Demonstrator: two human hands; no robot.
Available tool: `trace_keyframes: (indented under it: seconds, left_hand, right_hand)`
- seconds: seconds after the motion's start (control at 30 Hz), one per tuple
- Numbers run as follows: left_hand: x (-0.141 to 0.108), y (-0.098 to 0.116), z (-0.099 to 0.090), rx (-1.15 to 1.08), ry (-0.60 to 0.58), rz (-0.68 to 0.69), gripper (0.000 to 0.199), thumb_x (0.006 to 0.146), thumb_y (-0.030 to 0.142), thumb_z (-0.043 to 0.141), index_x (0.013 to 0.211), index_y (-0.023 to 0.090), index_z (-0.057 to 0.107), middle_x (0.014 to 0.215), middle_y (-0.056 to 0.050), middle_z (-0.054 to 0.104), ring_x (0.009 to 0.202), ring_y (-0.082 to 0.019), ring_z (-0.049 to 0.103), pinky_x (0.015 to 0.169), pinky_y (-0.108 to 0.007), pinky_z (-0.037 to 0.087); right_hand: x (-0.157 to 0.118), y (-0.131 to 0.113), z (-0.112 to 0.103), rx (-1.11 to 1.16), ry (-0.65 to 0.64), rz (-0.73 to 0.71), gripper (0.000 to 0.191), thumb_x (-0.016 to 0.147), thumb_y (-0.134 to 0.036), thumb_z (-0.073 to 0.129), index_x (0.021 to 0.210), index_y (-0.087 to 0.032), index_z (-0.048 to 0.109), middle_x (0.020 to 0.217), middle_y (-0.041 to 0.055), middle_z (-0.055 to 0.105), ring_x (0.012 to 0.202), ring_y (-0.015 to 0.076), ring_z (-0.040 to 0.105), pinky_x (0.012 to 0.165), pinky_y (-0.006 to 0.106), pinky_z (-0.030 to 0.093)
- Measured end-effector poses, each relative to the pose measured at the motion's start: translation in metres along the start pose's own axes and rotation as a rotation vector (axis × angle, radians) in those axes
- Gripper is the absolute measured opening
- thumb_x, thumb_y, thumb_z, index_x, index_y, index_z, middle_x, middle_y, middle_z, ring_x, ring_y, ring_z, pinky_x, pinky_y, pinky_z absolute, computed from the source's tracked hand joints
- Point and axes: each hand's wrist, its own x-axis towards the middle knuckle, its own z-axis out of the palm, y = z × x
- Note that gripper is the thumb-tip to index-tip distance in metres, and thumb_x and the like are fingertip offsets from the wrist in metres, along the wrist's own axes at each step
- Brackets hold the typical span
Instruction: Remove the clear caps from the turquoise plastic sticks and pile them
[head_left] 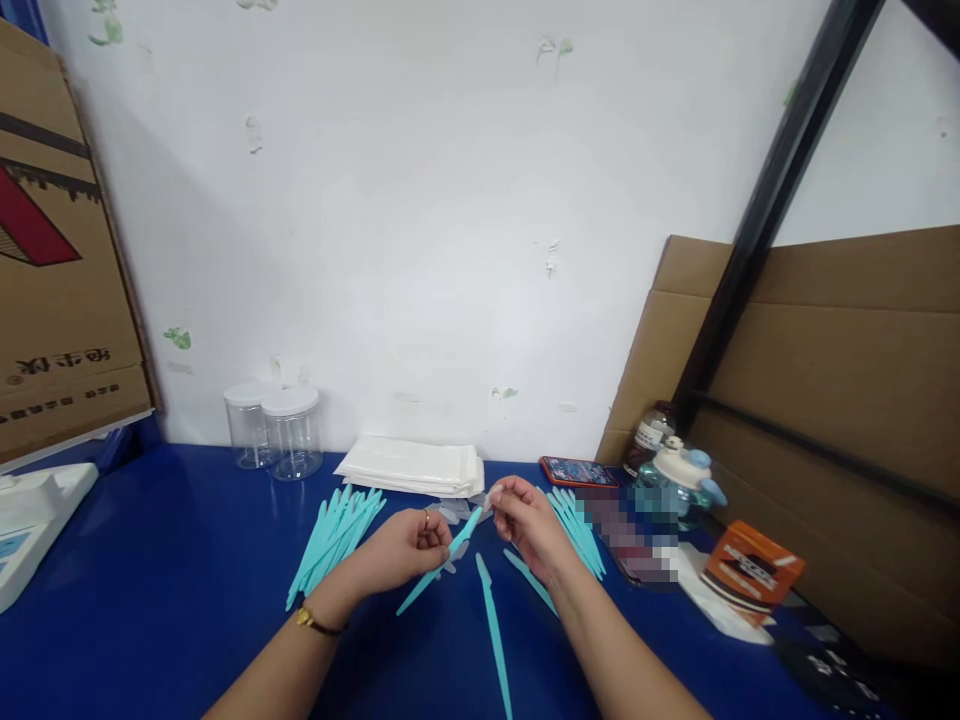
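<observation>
My left hand (420,545) grips a teal knife-shaped stick (421,592) that slants up to the right. At the stick's upper end, my right hand (525,520) pinches a small translucent piece. Several clear pieces (450,512) lie behind and under my hands. One loose teal stick (493,632) rests in front, and another (529,583) is partly hidden by my right forearm. A pile of teal sticks (337,535) is left of my left hand, with a second pile (581,530) right of my right hand.
White packets (411,465) lie by the wall, right of two clear jars (292,440). At the right are a phone (579,471), a brown bottle (648,438), a teal bottle (675,485) and an orange box (752,572). A white device (45,525) stands far left.
</observation>
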Motion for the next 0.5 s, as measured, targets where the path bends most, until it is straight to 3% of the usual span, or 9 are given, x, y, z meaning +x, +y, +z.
trace_keyframes:
  seconds: [0.5]
  left_hand:
    - [-0.0001, 0.0052, 0.0012, 0.048, 0.002, -0.040, 0.019, 0.070, 0.035, 0.054, 0.073, 0.016, 0.054, 0.058, 0.004, 0.048, 0.054, -0.009, 0.043, 0.053, -0.020, 0.035]
  right_hand:
    - [-0.0031, -0.0006, 0.0026, -0.092, -0.011, 0.002, 0.020, 0.067, -0.029, 0.066, 0.075, -0.017, 0.053, 0.053, -0.0060, 0.050, 0.038, 0.0043, 0.039, 0.036, 0.017, 0.026]
